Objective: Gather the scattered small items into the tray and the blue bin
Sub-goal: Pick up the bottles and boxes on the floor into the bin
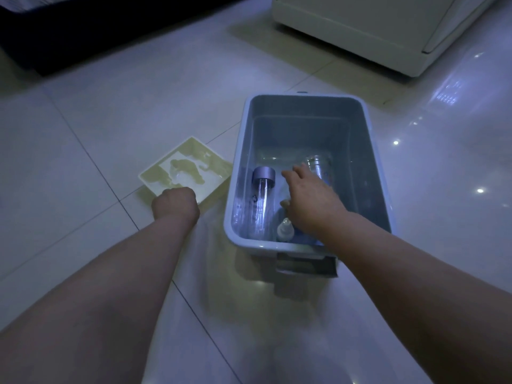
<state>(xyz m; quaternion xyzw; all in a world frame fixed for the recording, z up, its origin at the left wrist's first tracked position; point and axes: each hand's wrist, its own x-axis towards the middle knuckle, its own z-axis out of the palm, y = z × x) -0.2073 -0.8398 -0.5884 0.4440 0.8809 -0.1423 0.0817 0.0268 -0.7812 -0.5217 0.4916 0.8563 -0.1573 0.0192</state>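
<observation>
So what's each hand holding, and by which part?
Left hand seems to grip the square cream tray by its near corner. Right hand lies open inside the blue plastic bin; no hold shows.

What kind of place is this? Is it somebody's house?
Probably a room in a home: a shiny tiled floor, a white cabinet or appliance at the back, and a blue bin of bottles.
</observation>
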